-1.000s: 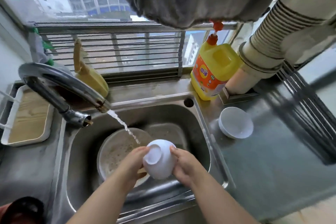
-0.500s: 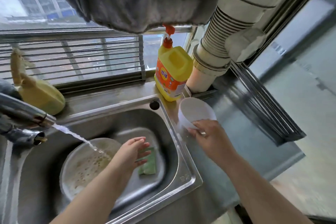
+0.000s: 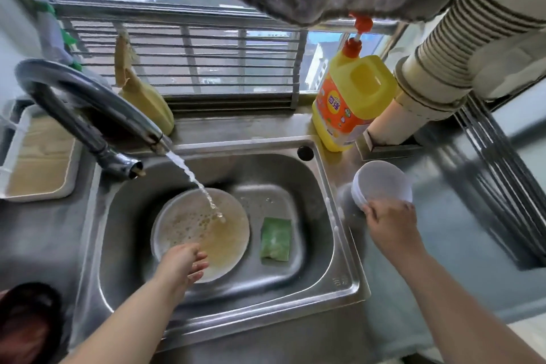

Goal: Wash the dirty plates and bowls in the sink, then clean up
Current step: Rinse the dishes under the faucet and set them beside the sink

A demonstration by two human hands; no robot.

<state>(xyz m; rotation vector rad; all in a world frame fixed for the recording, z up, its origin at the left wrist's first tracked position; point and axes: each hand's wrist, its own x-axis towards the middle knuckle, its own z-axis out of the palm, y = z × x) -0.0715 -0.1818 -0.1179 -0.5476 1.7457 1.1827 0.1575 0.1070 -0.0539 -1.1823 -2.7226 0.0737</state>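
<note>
- Right hand (image 3: 391,223): fingers (image 3: 373,212) curled over the near rim of a white bowl (image 3: 381,185), gripping it. The bowl sits on the bench (image 3: 443,245) just right of the sink's right edge, near the back; it looks like two bowls nested, though blur prevents certainty.
- Left hand (image 3: 183,263): fingers loosely spread and holding nothing, above the near rim of the plate (image 3: 189,224). Contact with the plate cannot be determined.
- Plate: lies flat in the sink (image 3: 348,281), left of centre, holding cloudy brownish water with bubbles.
- Tap (image 3: 88,103): mounted at the sink's back left corner, running; the stream lands on the plate's far right part.
- Sponge (image 3: 276,239): green, flat on the sink floor just right of the plate, not touching it.
- Soap bottle (image 3: 351,103): yellow with orange label and red pump, upright at the sink's back right corner, against the window ledge.
- Tray (image 3: 38,156): white-rimmed, on the bench left of the tap.
- Pipe (image 3: 437,68): ribbed, pale, rises at the bench's back right, beside the bottle.
</note>
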